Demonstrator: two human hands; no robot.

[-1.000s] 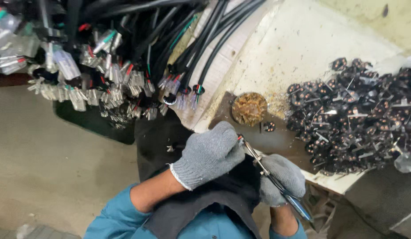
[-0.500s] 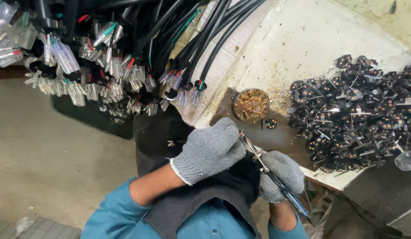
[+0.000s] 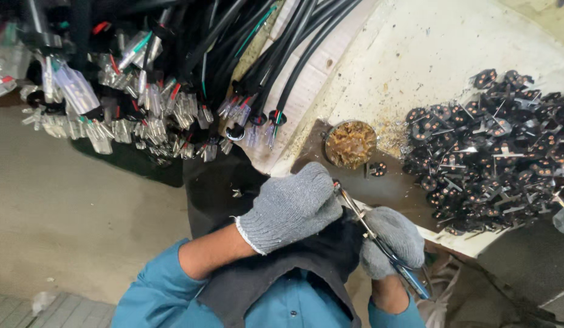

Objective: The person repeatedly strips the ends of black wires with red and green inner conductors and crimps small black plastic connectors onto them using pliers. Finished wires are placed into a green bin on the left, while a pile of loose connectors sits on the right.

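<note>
The left hand (image 3: 291, 206), in a grey knit glove, is curled shut with its fingers pressed together, just off the near edge of the bench (image 3: 440, 67). Whatever small piece it may be pinching is hidden under the glove. The right hand (image 3: 392, 240), gloved the same way, is closed around the handles of a pair of slim pliers (image 3: 379, 240) with blue grips. The tool runs on a slant from the lower right, where the blue grip sticks out below the right hand, up to the left, where its metal tip meets the fingertips of the left hand. So the pliers lie between the two hands, held by the right and touching the left at the nose.

Beyond the hands, at the near edge of the bench, stands a small round tin (image 3: 350, 144) filled with brownish bits. Just right of it lies a single black part (image 3: 377, 169), and farther right a big heap of black plug inserts (image 3: 501, 152) with copper pins covers the right side of the bench. Over the left edge of the bench hangs a thick bundle of black cables (image 3: 257, 61), their stripped ends fitted with clear-sleeved terminals (image 3: 148, 115).
</note>
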